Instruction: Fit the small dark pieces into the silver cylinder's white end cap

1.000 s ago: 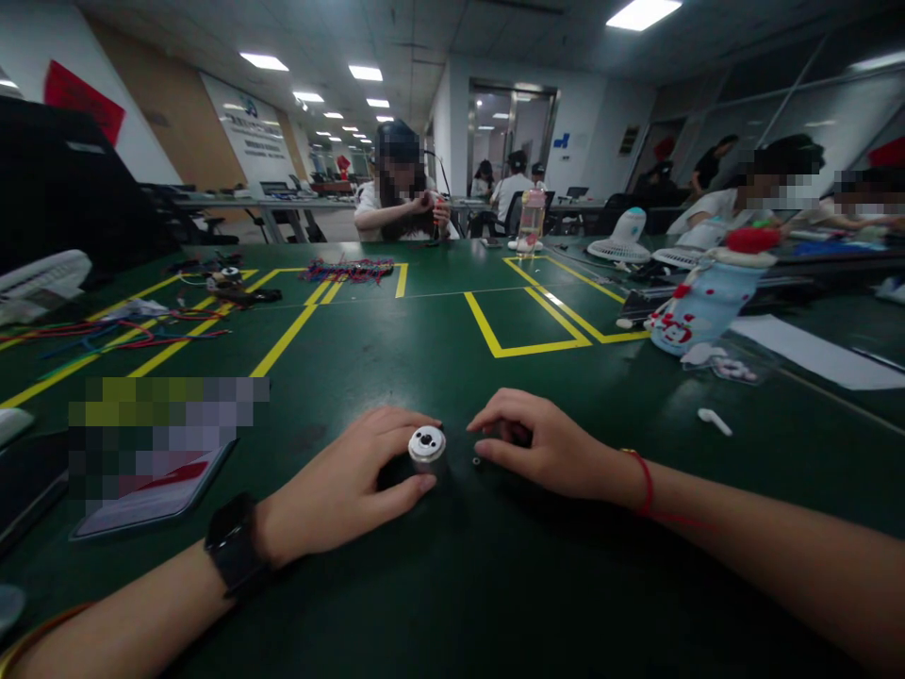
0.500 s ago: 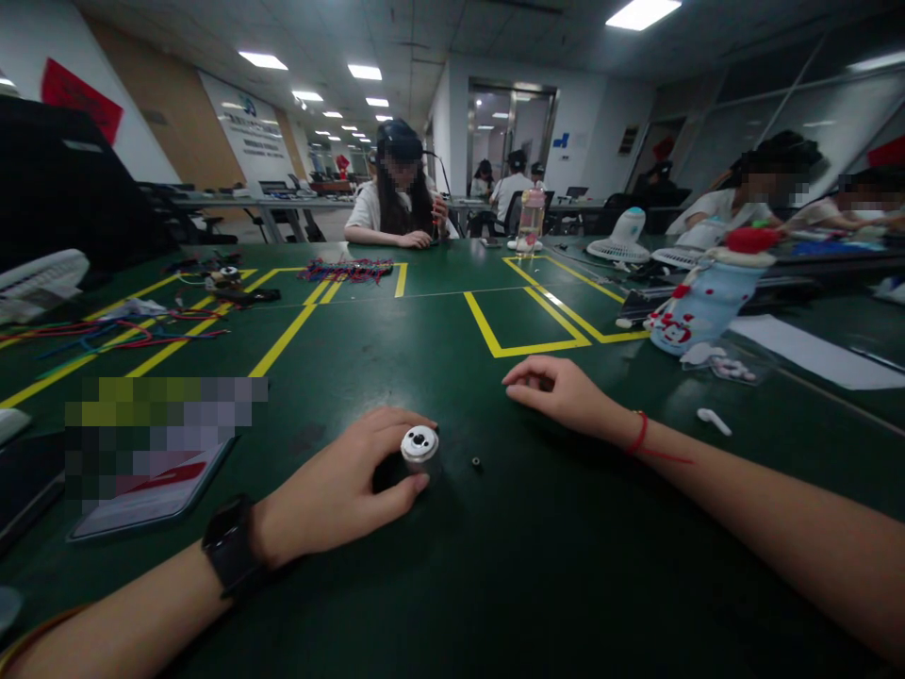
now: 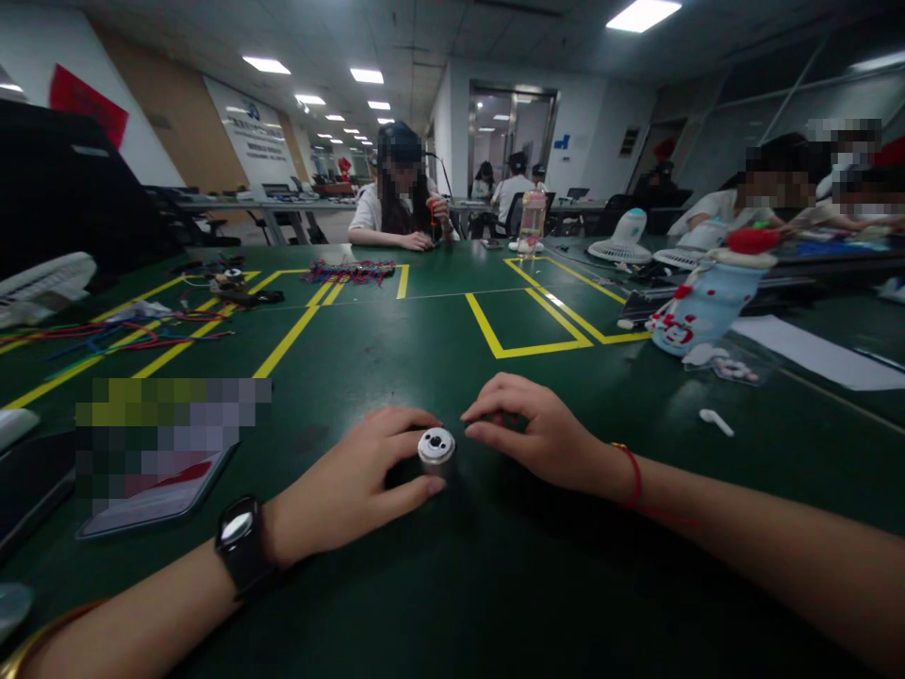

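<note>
My left hand [image 3: 364,462] curls round a silver metal cylinder [image 3: 436,451], which looks like a small motor. It stands upright on the green table, its pale top with dark holes facing up. Fingers lie behind it and the thumb rests at its front. Just to the right is my right hand [image 3: 541,429], with thumb and index fingertips close together beside the cylinder's top. What they hold, if anything, I cannot make out. The small dark ring-like piece seen earlier on the table is out of sight.
A phone-like slab [image 3: 162,486] lies left, with loose wires [image 3: 134,330] beyond. A wire bundle [image 3: 350,272] lies farther back. At right are a blue bottle [image 3: 714,302], a bag of small pieces [image 3: 735,366] and a white earbud [image 3: 716,422]. Another person [image 3: 396,203] sits opposite.
My right hand has moved left and nearer, up to the cylinder, its fingertips drawn together. The cylinder and left hand have shifted slightly right. The small piece is no longer visible on the table.
</note>
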The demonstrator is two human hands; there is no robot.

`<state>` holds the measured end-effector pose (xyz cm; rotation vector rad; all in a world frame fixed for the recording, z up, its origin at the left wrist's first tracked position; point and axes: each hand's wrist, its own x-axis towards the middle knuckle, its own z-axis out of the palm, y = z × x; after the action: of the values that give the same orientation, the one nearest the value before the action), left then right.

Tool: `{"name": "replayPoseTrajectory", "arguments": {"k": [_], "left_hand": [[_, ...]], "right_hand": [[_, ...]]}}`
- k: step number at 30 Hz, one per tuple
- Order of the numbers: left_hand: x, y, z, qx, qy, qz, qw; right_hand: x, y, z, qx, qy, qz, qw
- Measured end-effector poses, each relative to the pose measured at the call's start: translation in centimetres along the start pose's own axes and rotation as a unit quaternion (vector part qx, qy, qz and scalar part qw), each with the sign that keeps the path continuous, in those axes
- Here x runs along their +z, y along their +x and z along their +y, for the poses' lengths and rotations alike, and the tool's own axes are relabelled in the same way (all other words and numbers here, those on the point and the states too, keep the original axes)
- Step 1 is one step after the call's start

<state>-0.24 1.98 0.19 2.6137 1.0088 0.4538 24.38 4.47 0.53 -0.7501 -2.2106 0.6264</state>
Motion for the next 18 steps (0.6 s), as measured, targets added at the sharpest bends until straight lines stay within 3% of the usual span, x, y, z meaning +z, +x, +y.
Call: {"name": "replayPoseTrajectory", "arguments": {"k": [2,6,10,18], "left_hand": [[0.1,0.1,0.0,0.003,0.016,-0.003,1.0],[0.3,0.2,-0.1,0.005,0.041,-0.005,0.999],[0.2,0.3,0.0,0.001,0.052,-0.015,0.999],[0.2,0.1,-0.1,0.001,0.054,-0.014,0.998]], "right_hand": [[0.4,0.3,-1.0,-0.007,0.015,0.032,0.999],[1.1,0.7,-2.6,-0.019,0.024,0.008,1.0],[1.2,0.9,-2.9,0.001,0.024,0.028,0.999],[1.0,0.9,-3.4,0.055,0.052,-0.037,0.996]]}}
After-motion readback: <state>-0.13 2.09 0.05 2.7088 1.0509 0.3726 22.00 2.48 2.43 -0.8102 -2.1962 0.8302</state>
